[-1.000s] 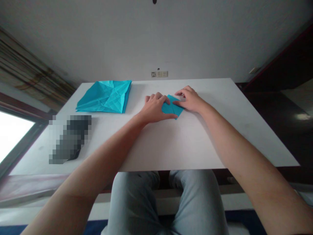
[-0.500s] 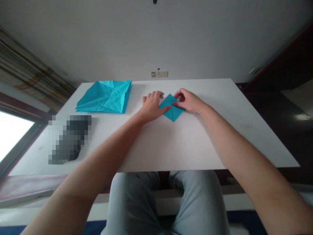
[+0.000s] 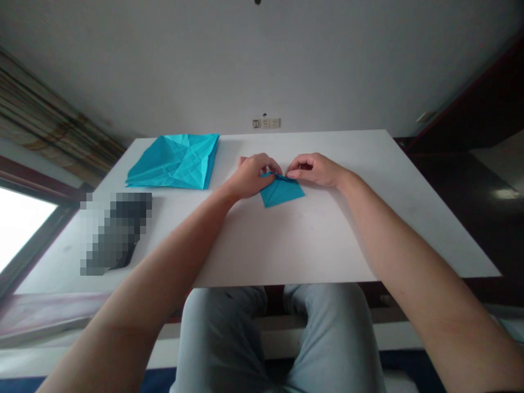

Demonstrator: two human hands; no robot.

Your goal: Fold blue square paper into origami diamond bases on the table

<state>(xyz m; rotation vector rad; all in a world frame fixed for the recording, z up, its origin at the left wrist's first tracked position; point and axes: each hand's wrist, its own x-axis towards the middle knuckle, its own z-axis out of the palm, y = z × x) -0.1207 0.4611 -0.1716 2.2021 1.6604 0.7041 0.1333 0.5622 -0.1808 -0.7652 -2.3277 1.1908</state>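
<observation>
Two hands, one folded teal paper (image 3: 281, 194) on the white worktop (image 3: 295, 245): left hand (image 3: 249, 177) and right hand (image 3: 314, 170) equally near, fingers (image 3: 295, 173) of both pinched closed on its sideways-running top edge.

Looks like a home room, maybe a study or spare room; nothing industrial in view. Plain white wall (image 3: 262, 65) across the top, with a small domestic outlet-and-switch panel (image 3: 266, 123) at table height. Upper left: striped, brownish curtain (image 3: 49, 103) hanging beside a bright window (image 3: 20, 229) with a dark frame. Right side: dark polished floor (image 3: 458, 218) with a light reflection on it. Bottom edge: dark blue rug or mat (image 3: 155, 380), probably. Plain white table (image 3: 286, 251) with a seated person's light-wash jeans (image 3: 221, 344) under it. Creased teal paper (image 3: 174, 161) and a small teal paper fold (image 3: 281, 192) sit on top: desk craft, not lab work.
</observation>
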